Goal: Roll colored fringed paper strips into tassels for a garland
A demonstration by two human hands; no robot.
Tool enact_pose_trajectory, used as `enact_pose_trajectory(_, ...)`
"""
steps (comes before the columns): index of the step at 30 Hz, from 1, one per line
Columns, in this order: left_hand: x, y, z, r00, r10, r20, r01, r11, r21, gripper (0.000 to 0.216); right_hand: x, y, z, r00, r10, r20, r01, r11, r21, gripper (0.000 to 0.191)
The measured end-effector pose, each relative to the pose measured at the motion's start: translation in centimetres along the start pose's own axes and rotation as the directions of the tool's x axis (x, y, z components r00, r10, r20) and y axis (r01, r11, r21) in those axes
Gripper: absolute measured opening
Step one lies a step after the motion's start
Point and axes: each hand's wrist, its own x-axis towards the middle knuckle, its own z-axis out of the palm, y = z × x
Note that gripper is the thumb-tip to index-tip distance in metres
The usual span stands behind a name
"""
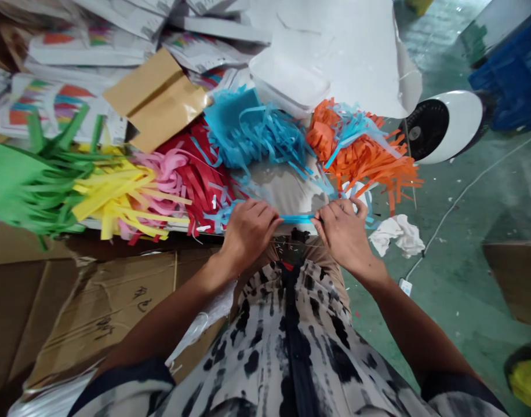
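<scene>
Between both hands a narrow rolled strip of blue tissue paper point(297, 219) stretches level at the table's near edge. My left hand point(251, 229) is closed on its left part, where light blue fringe sticks out past the fingers. My right hand point(344, 231) pinches the right part, with more pale fringe beyond it. Just behind lies a pile of blue fringed tissue paper point(257, 130). Orange fringed tissue paper point(365, 150) with a light blue tassel point(356, 130) on top sits to the right. Red fringed paper point(207, 179) lies left of the strip.
Pink point(163, 174), yellow point(117, 191) and green fringed paper point(39, 185) line the table's left. Behind are a brown paper envelope point(156, 95), printed packets point(65, 107) and white sheeting point(335, 46). A black-and-white fan point(448, 126), crumpled tissue point(398, 234) and a cable point(461, 194) are at right. Cardboard point(117, 307) lies lower left.
</scene>
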Motion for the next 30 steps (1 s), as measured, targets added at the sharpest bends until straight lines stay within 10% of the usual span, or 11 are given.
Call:
enact_pose_trajectory(8, 1.0, -0.5, -1.1, 0.990, -0.073, 0.125, 0.073, 0.997, 0.006, 0.022, 2.1, 0.9, -0.6, 0.990, -0.079, 0.119, 0.087, 0.994, -0.065, 0.038)
enact_pose_trajectory(22, 3.1, -1.6, -2.2, 0.967, 0.050, 0.249, -0.066, 0.996, 0.054, 0.024, 1.1, 1.0, 0.2, 0.991, -0.119, -0.059, 0.113, 0.989, -0.092, 0.035)
enact_pose_trajectory(30, 2.7, -0.7, -1.4, 0.988, 0.143, 0.056, -0.148, 0.983, 0.112, 0.016, 0.5, 1.0, 0.3, 0.980, -0.144, -0.134, 0.125, 0.982, -0.143, 0.026)
